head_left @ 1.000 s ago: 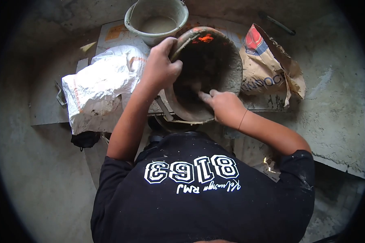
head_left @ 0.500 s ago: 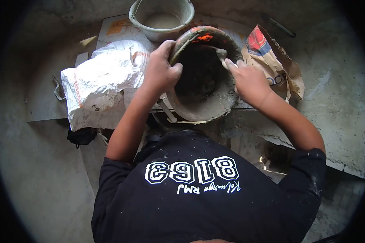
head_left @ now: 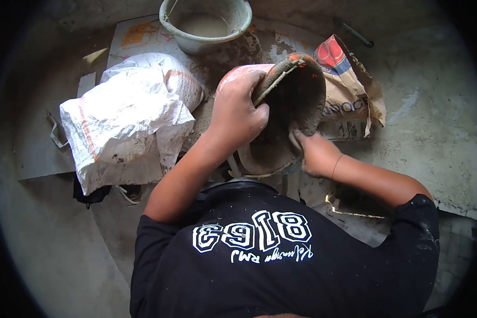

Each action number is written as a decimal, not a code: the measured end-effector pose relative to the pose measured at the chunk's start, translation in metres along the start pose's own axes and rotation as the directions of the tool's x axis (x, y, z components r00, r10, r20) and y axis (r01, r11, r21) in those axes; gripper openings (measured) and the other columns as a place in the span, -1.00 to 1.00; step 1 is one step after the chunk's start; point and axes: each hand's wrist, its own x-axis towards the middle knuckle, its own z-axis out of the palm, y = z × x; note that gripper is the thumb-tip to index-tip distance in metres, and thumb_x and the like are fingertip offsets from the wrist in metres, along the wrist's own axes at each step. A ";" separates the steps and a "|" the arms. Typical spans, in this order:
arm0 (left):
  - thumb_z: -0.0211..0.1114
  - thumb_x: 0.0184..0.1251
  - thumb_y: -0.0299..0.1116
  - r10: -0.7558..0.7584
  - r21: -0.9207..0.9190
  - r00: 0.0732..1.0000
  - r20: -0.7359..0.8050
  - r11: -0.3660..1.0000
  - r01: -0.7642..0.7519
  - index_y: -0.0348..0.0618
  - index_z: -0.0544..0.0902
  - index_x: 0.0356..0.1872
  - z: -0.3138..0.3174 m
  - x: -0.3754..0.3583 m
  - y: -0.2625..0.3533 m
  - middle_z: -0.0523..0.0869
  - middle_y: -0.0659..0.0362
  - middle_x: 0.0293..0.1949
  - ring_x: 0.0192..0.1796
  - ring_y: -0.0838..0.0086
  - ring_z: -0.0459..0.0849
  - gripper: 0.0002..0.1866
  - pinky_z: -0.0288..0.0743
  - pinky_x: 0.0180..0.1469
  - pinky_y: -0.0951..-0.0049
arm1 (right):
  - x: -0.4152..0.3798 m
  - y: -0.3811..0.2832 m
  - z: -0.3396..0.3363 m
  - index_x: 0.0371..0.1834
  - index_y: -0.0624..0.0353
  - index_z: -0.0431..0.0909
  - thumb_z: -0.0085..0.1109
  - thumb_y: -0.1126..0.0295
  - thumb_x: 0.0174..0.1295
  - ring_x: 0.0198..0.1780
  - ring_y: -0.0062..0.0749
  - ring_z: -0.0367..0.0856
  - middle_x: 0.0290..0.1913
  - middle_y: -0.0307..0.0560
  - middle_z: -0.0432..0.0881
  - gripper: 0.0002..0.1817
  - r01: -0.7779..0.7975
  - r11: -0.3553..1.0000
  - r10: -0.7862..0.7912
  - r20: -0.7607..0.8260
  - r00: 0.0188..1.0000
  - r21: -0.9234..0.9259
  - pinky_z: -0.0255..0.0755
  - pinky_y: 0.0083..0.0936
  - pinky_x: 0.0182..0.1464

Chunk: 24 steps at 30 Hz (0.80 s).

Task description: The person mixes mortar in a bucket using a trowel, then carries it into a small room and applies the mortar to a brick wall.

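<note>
My left hand [head_left: 239, 106] is closed on the upper rim of an orange bucket [head_left: 266, 155], whose inside is coated with grey mortar. The bucket is tipped over, its mouth turned towards me and to the right. At the lower right of that mouth my right hand [head_left: 321, 153] is closed around the cement-caked handle of what looks like a trowel [head_left: 296, 142]. Its blade is lost in the dark inside of the bucket. How much mortar lies in there cannot be made out.
A grey bucket [head_left: 242, 33] of cloudy water stands behind. On the left lies a white woven sack [head_left: 132, 116], on the right an open brown paper cement bag [head_left: 350, 95]. All rest on a stained board [head_left: 130, 45]. A rod-like object [head_left: 358, 33] lies at the back right.
My left hand has swung the bucket's rim to the right, tipping it further. My right hand has come down along the bucket's right side, towards me. The camera view has shifted slightly.
</note>
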 end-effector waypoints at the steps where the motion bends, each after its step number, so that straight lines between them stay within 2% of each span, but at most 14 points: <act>1: 0.03 -0.15 -0.73 0.066 0.030 0.997 0.043 0.997 -0.067 -0.41 0.56 0.05 -0.002 0.001 -0.004 0.71 -0.04 -0.08 0.04 0.38 0.68 -0.43 0.40 0.20 0.51 | 0.000 -0.007 0.001 0.19 0.39 0.39 0.22 0.50 -0.15 -0.19 0.23 0.66 -0.27 0.38 0.64 -0.32 -0.029 0.994 0.023 0.055 0.998 0.105 0.58 -0.11 -0.12; 2: 0.10 -0.15 -0.69 0.167 0.054 0.986 0.018 0.984 -0.167 -0.34 0.58 0.02 -0.003 0.002 -0.005 0.71 -0.09 -0.13 -0.02 0.20 0.72 -0.46 0.48 0.12 0.44 | 0.001 -0.013 0.002 0.19 0.39 0.41 0.18 0.51 -0.15 -0.14 0.27 0.65 -0.19 0.46 0.63 -0.33 -0.068 0.976 0.046 0.110 0.993 0.206 0.57 -0.11 -0.09; 4: 0.18 -0.14 -0.63 -0.101 0.182 0.983 0.152 0.981 0.072 -0.31 0.60 -0.05 -0.011 -0.009 0.007 0.69 -0.14 -0.24 -0.13 0.03 0.70 -0.53 0.54 -0.03 0.33 | 0.007 -0.012 0.019 0.26 0.32 0.39 0.16 0.51 -0.14 -0.11 0.29 0.64 -0.12 0.58 0.57 -0.28 0.044 0.911 -0.041 -0.016 0.999 0.410 0.57 -0.15 -0.07; 6: 0.24 -0.15 -0.58 -0.046 0.146 0.992 0.116 0.989 0.029 -0.31 0.60 -0.11 -0.011 -0.013 0.006 0.66 -0.16 -0.32 -0.20 -0.04 0.67 -0.58 0.52 -0.14 0.23 | 0.012 -0.012 0.026 0.36 0.22 0.33 0.17 0.51 -0.11 -0.27 0.16 0.70 -0.15 0.46 0.63 -0.22 0.130 0.904 -0.094 -0.106 0.990 0.407 0.60 -0.21 -0.25; 8: 0.25 -0.15 -0.59 -0.079 0.095 0.982 0.171 0.993 0.064 -0.33 0.59 -0.11 -0.011 -0.013 0.006 0.67 -0.16 -0.30 -0.19 -0.04 0.67 -0.58 0.53 -0.12 0.24 | 0.006 -0.038 -0.006 0.44 0.13 0.26 0.21 0.52 -0.06 -0.47 -0.22 0.62 -0.28 0.06 0.63 -0.17 -0.374 0.539 0.069 0.403 0.912 0.754 0.53 -0.35 -0.50; 10: 0.26 -0.14 -0.59 -0.064 0.105 0.981 0.185 0.993 0.045 -0.35 0.58 -0.09 -0.012 -0.010 0.006 0.67 -0.17 -0.30 -0.20 -0.05 0.67 -0.56 0.54 -0.11 0.26 | 0.004 -0.035 0.001 0.44 0.04 0.25 0.21 0.55 0.03 -0.55 -0.60 0.42 -0.37 -0.26 0.48 -0.21 -0.423 0.389 0.037 0.445 0.895 0.819 0.35 -0.60 -0.65; 12: 0.24 -0.13 -0.61 -0.071 0.079 0.983 0.167 0.995 0.058 -0.37 0.58 -0.07 -0.011 -0.005 0.006 0.65 -0.18 -0.31 -0.23 0.13 0.71 -0.56 0.54 -0.09 0.36 | 0.006 -0.029 0.002 0.39 0.05 0.28 0.16 0.60 0.10 -0.58 -0.74 0.36 -0.42 -0.33 0.43 -0.30 -0.410 -0.016 -0.149 0.403 0.903 0.912 0.27 -0.72 -0.68; 13: 0.21 -0.12 -0.62 -0.141 0.060 0.964 0.225 0.990 0.130 -0.40 0.56 -0.05 -0.009 -0.004 -0.002 0.68 -0.11 -0.28 -0.17 0.39 0.70 -0.55 0.50 -0.02 0.46 | 0.007 -0.023 0.007 0.33 0.10 0.32 0.16 0.62 0.13 -0.58 -0.79 0.34 -0.40 -0.36 0.42 -0.38 -0.411 -0.174 -0.178 0.382 0.907 0.895 0.23 -0.80 -0.68; 14: 0.21 -0.12 -0.62 -0.139 0.077 0.962 0.233 0.989 0.125 -0.40 0.56 -0.05 -0.008 0.000 -0.005 0.68 -0.11 -0.28 -0.17 0.39 0.70 -0.55 0.50 -0.02 0.46 | 0.009 -0.017 0.012 0.33 0.10 0.32 0.16 0.62 0.13 -0.58 -0.79 0.34 -0.40 -0.36 0.42 -0.38 -0.403 -0.184 -0.189 0.370 0.910 0.896 0.23 -0.80 -0.68; 16: 0.18 -0.10 -0.64 -0.169 -0.007 0.959 0.227 0.984 0.176 -0.43 0.54 -0.01 -0.007 0.004 -0.005 0.69 -0.01 -0.21 -0.08 0.52 0.63 -0.52 0.45 0.05 0.54 | 0.010 -0.006 0.027 0.31 0.16 0.33 0.18 0.61 0.13 -0.59 -0.79 0.34 -0.36 -0.33 0.43 -0.40 -0.406 -0.440 -0.313 0.287 0.905 0.801 0.24 -0.80 -0.68; 18: 0.17 -0.09 -0.64 -0.193 0.024 0.950 0.246 0.981 0.194 -0.44 0.53 0.02 -0.008 0.010 0.005 0.68 0.07 -0.15 -0.02 0.50 0.61 -0.51 0.41 0.11 0.55 | 0.010 0.006 0.043 0.30 0.18 0.31 0.18 0.60 0.16 -0.56 -0.79 0.35 -0.33 -0.30 0.45 -0.42 -0.387 -0.473 -0.357 0.229 0.905 0.791 0.27 -0.80 -0.65; 20: 0.16 -0.09 -0.65 -0.204 -0.009 0.952 0.227 0.977 0.211 -0.43 0.53 0.02 -0.004 0.013 0.014 0.68 0.08 -0.15 0.00 0.51 0.61 -0.51 0.40 0.12 0.55 | 0.015 0.017 0.063 0.24 0.18 0.29 0.15 0.59 0.21 -0.53 -0.78 0.37 -0.31 -0.26 0.45 -0.50 -0.419 -0.675 -0.517 0.016 0.856 0.607 0.31 -0.78 -0.62; 21: 0.16 -0.09 -0.65 -0.242 -0.073 0.946 0.217 0.962 0.263 -0.41 0.53 0.03 0.000 0.017 0.026 0.67 0.11 -0.13 0.01 0.52 0.60 -0.50 0.38 0.14 0.55 | 0.023 0.020 0.067 0.14 0.16 0.27 0.07 0.53 0.30 -0.51 -0.75 0.37 -0.33 -0.24 0.41 -0.64 -0.485 -0.699 -0.590 -0.040 0.807 0.525 0.34 -0.71 -0.60; 24: 0.18 -0.08 -0.66 -0.309 0.039 0.928 0.206 0.951 0.308 -0.38 0.54 0.04 0.002 0.019 0.018 0.67 0.14 -0.10 0.00 0.52 0.60 -0.50 0.39 0.15 0.55 | 0.036 0.027 0.077 0.07 0.15 0.28 -0.04 0.50 0.34 -0.53 -0.72 0.34 -0.36 -0.25 0.35 -0.74 -0.607 -0.742 -0.664 -0.191 0.723 0.283 0.36 -0.63 -0.60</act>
